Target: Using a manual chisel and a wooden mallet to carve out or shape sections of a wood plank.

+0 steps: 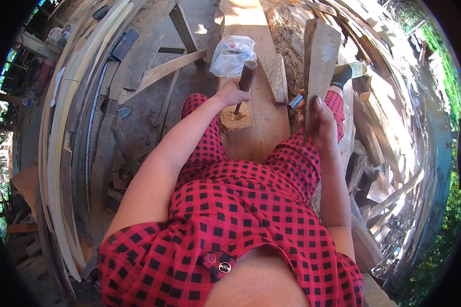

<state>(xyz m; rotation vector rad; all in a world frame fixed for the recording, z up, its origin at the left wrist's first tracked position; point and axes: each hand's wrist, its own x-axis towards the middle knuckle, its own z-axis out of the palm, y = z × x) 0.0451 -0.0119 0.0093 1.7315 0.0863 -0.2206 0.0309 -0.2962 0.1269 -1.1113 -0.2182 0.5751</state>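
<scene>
My left hand (231, 94) is wrapped round the dark handle of a chisel (247, 77), which stands nearly upright. Its thin blade comes down onto a small wooden block (233, 122) lying on a wide plank (264, 130) between my legs. A hollow seems to be cut in the block where the blade meets it. Raised to the right, my right hand (320, 125) grips a thick wooden club (322, 59) by its lower end. The club is apart from the chisel.
A clear plastic bag (231, 57) and a wedge-shaped wood piece (274, 79) lie farther up the plank. A small blue cylinder (295, 101) is beside my right hand. Long strips (61, 133) line the left; split wood (369, 123) is piled at the right.
</scene>
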